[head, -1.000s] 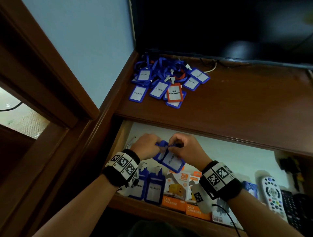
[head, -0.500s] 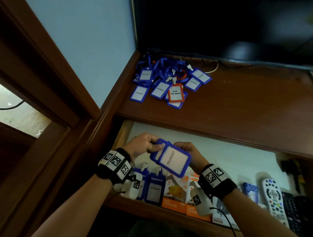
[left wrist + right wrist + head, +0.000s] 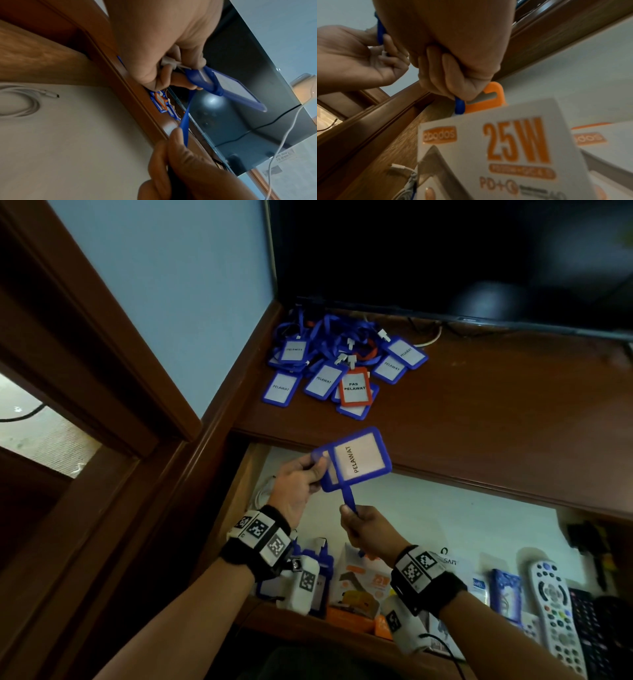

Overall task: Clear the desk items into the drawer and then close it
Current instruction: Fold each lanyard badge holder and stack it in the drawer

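Badge holder (image 3: pixel 356 459): my left hand (image 3: pixel 297 487) pinches its clip end; my right hand (image 3: pixel 368 530) pulls its lanyard (image 3: pixel 350 500) taut, likely for folding into the drawer (image 3: pixel 445 508).

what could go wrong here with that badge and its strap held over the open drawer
The left hand only pinches one end of the blue badge holder, so it may slip and drop unevenly into the drawer. The right hand grips the blue lanyard; a loose strap could trail over the drawer's edge and jam it on closing. The badge pile on the desk has tangled lanyards, so lifting one may drag others off.
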The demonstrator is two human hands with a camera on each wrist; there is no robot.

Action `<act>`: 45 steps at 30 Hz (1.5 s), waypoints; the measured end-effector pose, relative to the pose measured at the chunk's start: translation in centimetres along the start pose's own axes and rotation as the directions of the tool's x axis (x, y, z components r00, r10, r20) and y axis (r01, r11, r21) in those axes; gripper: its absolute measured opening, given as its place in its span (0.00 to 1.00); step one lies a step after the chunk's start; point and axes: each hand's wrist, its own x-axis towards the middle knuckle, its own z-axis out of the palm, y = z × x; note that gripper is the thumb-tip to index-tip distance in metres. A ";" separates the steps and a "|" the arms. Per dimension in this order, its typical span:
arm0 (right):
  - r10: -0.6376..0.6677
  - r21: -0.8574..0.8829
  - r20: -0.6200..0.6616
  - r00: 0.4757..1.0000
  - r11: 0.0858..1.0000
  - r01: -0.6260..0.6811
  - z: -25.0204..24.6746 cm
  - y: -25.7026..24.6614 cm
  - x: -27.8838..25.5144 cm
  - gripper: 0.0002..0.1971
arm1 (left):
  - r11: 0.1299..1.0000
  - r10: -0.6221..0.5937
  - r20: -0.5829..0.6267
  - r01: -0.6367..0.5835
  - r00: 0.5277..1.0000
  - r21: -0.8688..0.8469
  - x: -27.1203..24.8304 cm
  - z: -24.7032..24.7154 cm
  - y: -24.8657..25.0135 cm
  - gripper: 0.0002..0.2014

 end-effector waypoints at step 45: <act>0.086 0.196 -0.033 0.996 0.978 -0.078 -0.1 4.1 3.3 0.23 | 0.939 -0.040 -0.056 0.056 0.998 0.339 1.2 -0.2 0.0 0.07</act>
